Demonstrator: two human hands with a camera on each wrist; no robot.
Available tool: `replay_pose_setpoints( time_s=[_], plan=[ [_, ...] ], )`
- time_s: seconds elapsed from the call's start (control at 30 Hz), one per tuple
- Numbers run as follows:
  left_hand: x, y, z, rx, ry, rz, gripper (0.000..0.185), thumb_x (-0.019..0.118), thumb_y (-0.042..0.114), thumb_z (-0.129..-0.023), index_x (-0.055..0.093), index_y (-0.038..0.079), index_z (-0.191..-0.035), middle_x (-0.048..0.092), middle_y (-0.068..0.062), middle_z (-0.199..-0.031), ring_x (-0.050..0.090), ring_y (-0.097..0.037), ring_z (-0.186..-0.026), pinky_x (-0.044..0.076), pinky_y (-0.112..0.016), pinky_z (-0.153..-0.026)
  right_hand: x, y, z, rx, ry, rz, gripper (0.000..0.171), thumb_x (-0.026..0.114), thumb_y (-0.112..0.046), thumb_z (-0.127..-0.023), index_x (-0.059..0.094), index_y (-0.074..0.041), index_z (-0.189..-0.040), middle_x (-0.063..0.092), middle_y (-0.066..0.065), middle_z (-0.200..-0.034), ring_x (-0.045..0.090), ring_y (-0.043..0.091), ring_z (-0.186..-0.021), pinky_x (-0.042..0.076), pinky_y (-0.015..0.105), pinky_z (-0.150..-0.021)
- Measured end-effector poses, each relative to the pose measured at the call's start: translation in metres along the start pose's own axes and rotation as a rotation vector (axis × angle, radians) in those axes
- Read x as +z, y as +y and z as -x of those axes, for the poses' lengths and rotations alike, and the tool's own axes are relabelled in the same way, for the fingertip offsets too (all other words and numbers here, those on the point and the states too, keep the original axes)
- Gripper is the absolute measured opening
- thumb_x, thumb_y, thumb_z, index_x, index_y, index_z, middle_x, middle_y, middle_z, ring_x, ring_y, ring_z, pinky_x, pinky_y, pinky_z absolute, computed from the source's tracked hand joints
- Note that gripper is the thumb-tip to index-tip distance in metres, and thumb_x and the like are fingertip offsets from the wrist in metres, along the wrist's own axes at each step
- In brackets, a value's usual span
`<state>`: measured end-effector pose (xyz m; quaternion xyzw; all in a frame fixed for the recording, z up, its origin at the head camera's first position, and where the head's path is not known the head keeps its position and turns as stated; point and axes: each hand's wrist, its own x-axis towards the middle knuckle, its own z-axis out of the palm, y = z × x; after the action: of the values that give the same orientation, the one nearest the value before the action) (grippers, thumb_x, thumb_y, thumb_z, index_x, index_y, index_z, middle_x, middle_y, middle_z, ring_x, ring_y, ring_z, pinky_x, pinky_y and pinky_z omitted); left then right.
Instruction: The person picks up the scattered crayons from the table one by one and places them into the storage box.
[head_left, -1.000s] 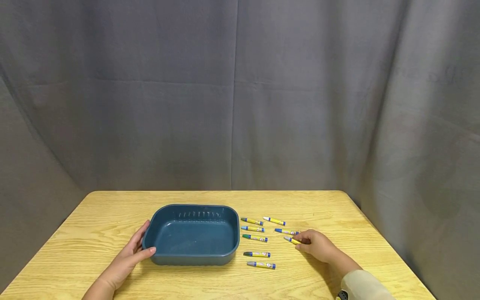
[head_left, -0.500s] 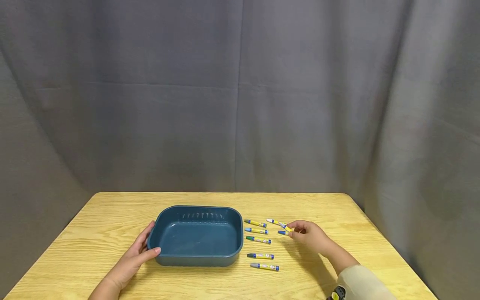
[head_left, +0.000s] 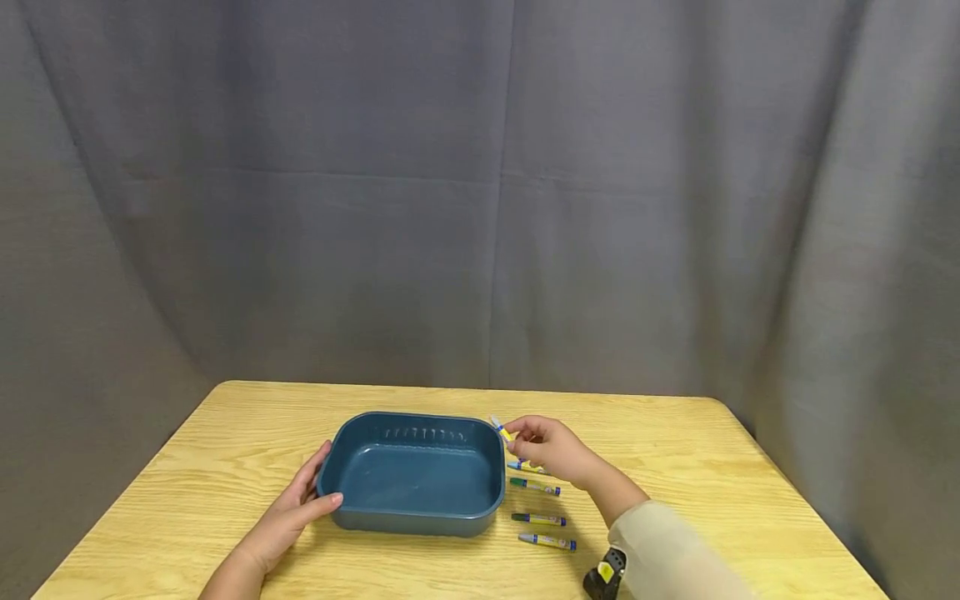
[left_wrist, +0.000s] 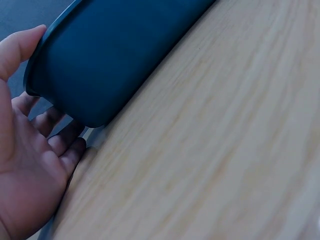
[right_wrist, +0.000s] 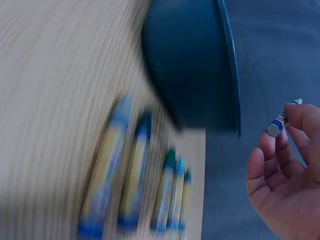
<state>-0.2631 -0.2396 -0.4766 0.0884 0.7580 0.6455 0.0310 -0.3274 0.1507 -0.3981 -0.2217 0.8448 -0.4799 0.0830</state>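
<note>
Blue, the plastic tray [head_left: 417, 472] sits on the wooden table [head_left: 712, 467] in the head view. The left hand [head_left: 288, 517] rests on its left corner, thumb on the rim. The right hand [head_left: 551, 448] pinches a crayon [head_left: 501, 429] above the tray's right far corner; four crayons [head_left: 542, 519] lie beside the tray.

In the left wrist view, relaxed fingers [left_wrist: 60, 140] touch the tray wall.

In the right wrist view, thumb and fingers pinch the crayon [right_wrist: 278, 124]; five blurred crayons [right_wrist: 136, 180] lie below on the table.

The right grip [head_left: 543, 446] is hovering at the blue tray's [head_left: 420, 521] right rim; crayons [head_left: 538, 502] are crowding the counter [head_left: 675, 467] beneath, open wood lying further right.
</note>
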Motion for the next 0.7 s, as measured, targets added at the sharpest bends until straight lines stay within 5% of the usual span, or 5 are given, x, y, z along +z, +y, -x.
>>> replay_pose_setpoints(
  time_s=[0.2,0.43,0.53,0.7],
  plan=[
    [0.003,0.0,-0.003,-0.009,0.002,0.009,0.081,0.059,0.016,-0.095,0.01,0.018,-0.159,0.008,-0.02,-0.164,0.026,-0.022,-0.144,0.037,-0.007,-0.092,0.036,-0.02,-0.022,0.011,-0.051,-0.044,0.03,0.061,-0.014,-0.095,0.062,-0.002,-0.122,0.061,0.003,-0.09,0.056,0.018,-0.08,0.049,0.029,-0.07],
    [0.005,0.001,-0.004,-0.016,-0.003,0.016,0.083,0.06,0.017,-0.094,0.009,0.017,-0.159,0.008,-0.02,-0.164,0.025,-0.028,-0.146,0.037,-0.007,-0.092,0.071,-0.033,-0.041,0.011,-0.099,-0.077,0.03,0.063,-0.014,-0.094,0.062,-0.002,-0.121,0.065,0.008,-0.091,0.058,0.011,-0.073,0.048,0.026,-0.064],
    [0.006,0.001,-0.004,-0.008,-0.01,0.025,0.083,0.06,0.016,-0.094,0.008,0.015,-0.159,0.007,-0.022,-0.164,0.015,-0.041,-0.147,0.037,-0.007,-0.091,0.086,-0.037,-0.046,0.045,-0.101,-0.094,0.028,0.064,-0.013,-0.093,0.063,-0.002,-0.119,0.066,0.008,-0.089,0.06,0.013,-0.074,0.05,0.028,-0.064],
    [0.008,0.002,-0.004,0.002,0.006,0.016,0.082,0.061,0.015,-0.093,0.011,0.014,-0.159,0.013,-0.023,-0.163,0.02,-0.041,-0.146,0.038,-0.008,-0.092,0.11,-0.042,-0.056,0.116,-0.097,-0.132,0.027,0.066,-0.011,-0.09,0.065,-0.002,-0.116,0.064,0.006,-0.085,0.058,0.013,-0.069,0.048,0.026,-0.061]
  ],
)
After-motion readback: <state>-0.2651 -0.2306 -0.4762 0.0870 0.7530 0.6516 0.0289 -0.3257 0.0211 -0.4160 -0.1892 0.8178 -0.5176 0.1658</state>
